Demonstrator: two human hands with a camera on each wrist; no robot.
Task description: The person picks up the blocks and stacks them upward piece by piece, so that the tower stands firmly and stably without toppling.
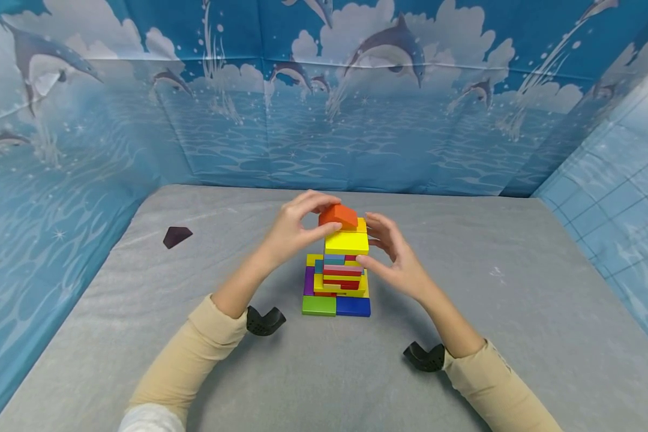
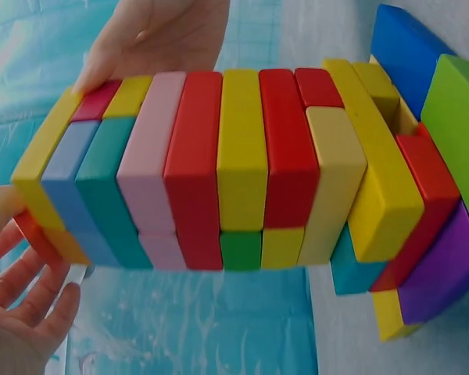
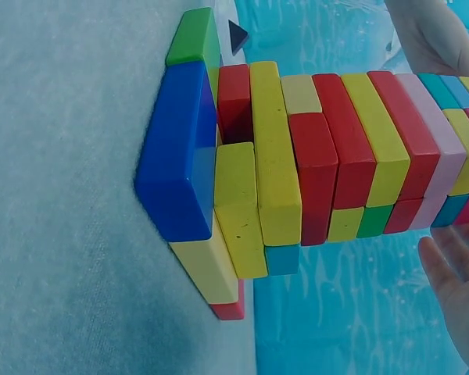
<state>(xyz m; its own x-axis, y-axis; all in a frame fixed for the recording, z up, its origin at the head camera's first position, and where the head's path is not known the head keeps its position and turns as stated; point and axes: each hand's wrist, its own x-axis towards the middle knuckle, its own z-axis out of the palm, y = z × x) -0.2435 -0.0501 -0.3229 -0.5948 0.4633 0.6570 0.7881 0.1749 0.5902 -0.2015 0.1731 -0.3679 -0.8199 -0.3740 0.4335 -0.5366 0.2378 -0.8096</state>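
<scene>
A tower of colored wooden blocks [image 1: 343, 273] stands on the table, narrow above a wider base. My left hand [image 1: 297, 225] pinches an orange block [image 1: 339, 216] between thumb and fingers at the tower's top, over the upper yellow block [image 1: 347, 242]. In the left wrist view, part of that orange block shows beside the fingers. My right hand [image 1: 396, 255] is at the tower's upper right side, thumb tip near the front edge and fingers loosely bent farther back. From the right wrist, the fingers [image 3: 453, 258] appear right at the upper layers.
The base has a green block [image 1: 319, 306] and a blue block [image 1: 353, 306] in front, with a purple block [image 1: 309, 281] behind. A dark angular piece [image 1: 177, 236] lies at the left on the grey tabletop [image 1: 491, 288]. A dolphin-print curtain [image 1: 324, 132] hangs behind the table.
</scene>
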